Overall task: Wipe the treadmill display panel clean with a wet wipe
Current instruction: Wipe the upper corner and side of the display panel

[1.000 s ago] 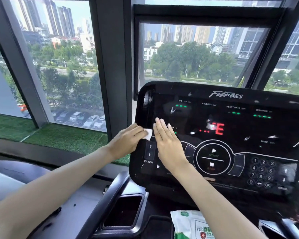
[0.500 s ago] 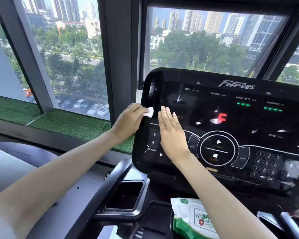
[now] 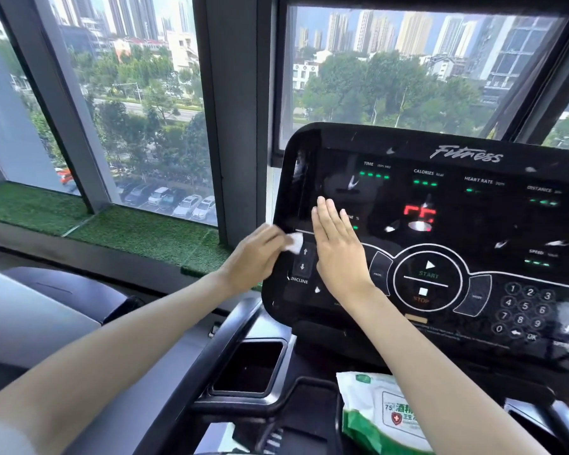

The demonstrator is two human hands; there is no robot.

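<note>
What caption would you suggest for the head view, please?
Left hand pinches a wipe at the panel left edge; right hand lies flat on the panel.

The display panel [image 3: 457,224] is glossy black plastic, smudged white in spots; the wet wipe [image 3: 294,243] looks soft, white; the wipe pack [image 3: 378,412] shiny film.

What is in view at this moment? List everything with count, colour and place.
display panel: 1, black, centre right, white specks on it.
wet wipe: 1, white, at the panel's left edge.
wipe pack: 1, white and green, below the panel.
cup holder: 1, black, lower centre.
turf: 1 strip, green, on the window sill.
windows: several, clear, behind the panel.
left hand: 1, pinching the wipe.
right hand: 1, flat on the panel, fingers straight.
</note>
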